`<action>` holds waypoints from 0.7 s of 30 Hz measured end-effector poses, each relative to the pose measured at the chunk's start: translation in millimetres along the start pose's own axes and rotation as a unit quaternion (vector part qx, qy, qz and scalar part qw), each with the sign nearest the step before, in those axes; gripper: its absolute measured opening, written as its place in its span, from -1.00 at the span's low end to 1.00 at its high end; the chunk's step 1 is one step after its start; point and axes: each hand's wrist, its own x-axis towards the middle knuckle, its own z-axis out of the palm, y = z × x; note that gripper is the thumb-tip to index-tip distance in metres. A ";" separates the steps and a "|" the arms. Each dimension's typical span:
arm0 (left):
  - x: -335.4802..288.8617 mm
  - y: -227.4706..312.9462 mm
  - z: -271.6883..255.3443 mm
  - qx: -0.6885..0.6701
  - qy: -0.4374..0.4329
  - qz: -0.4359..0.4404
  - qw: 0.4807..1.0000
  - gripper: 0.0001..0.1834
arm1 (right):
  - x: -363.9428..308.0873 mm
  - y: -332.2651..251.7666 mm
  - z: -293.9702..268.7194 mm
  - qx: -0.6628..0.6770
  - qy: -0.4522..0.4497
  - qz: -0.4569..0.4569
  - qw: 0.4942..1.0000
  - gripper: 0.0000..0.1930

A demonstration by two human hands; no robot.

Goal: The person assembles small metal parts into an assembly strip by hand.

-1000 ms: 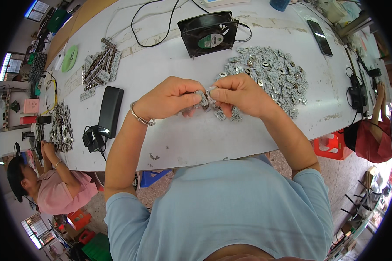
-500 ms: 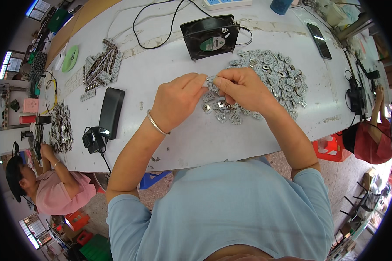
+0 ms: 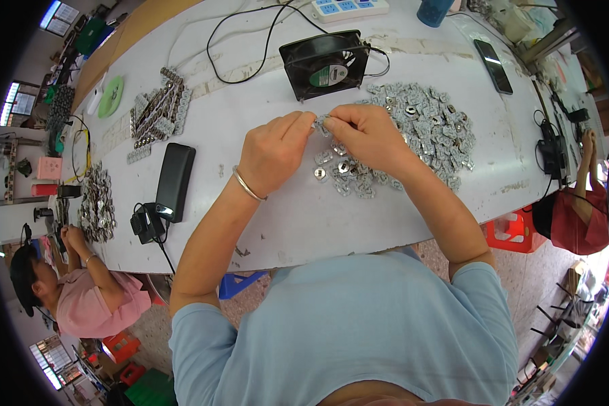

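Note:
A small silvery metal piece (image 3: 321, 125) is pinched between the fingertips of both my hands, above the white table. My left hand (image 3: 275, 149), with a bangle at its wrist, has its fingers closed on the piece's left side. Thumb and forefinger of my right hand (image 3: 371, 137) grip the other side. Fingers cover most of the piece, so its exact kind stays unclear. Just right of my hands spreads a loose pile of similar metal pieces (image 3: 440, 132), some with round shiny caps. A few stray pieces (image 3: 320, 174) lie below my right hand.
A black fan (image 3: 323, 65) stands beyond my hands, near a power strip (image 3: 348, 7). Stacked metal strips (image 3: 159, 111) and a black oblong case (image 3: 176, 181) lie leftward. A phone (image 3: 494, 66) rests far right. Co-workers sit at both sides, one in pink (image 3: 98, 301).
Both hands keep their pinch on the metal piece, with slight finger shifts. The piece shows less of its face now. The whole view has moved a little.

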 end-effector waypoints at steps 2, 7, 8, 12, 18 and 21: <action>-0.6 -5.1 4.7 -0.001 0.017 -0.003 1.000 -0.72 | 8.2 5.3 2.7 -0.004 0.013 -0.008 1.000 -0.73; -0.9 -7.6 7.1 -0.020 0.041 -0.071 0.996 -0.70 | 19.8 8.6 4.7 -0.019 0.074 -0.049 0.996 -0.72; -0.9 -7.1 7.2 -0.019 0.041 -0.071 0.996 -0.70 | 20.5 8.9 4.3 -0.025 0.074 -0.057 0.995 -0.72; 0.4 -4.6 10.3 -0.017 0.058 -0.064 0.996 -0.71 | 21.3 6.6 5.9 -0.012 0.073 -0.027 0.997 -0.73; 0.1 3.9 13.4 -0.013 0.065 -0.046 0.997 -0.76 | 13.2 6.6 9.1 0.076 0.066 0.057 0.993 -0.72; -2.0 16.3 7.6 -0.051 0.036 -0.088 0.994 -0.78 | 0.0 9.2 1.0 0.046 0.012 0.079 0.996 -0.74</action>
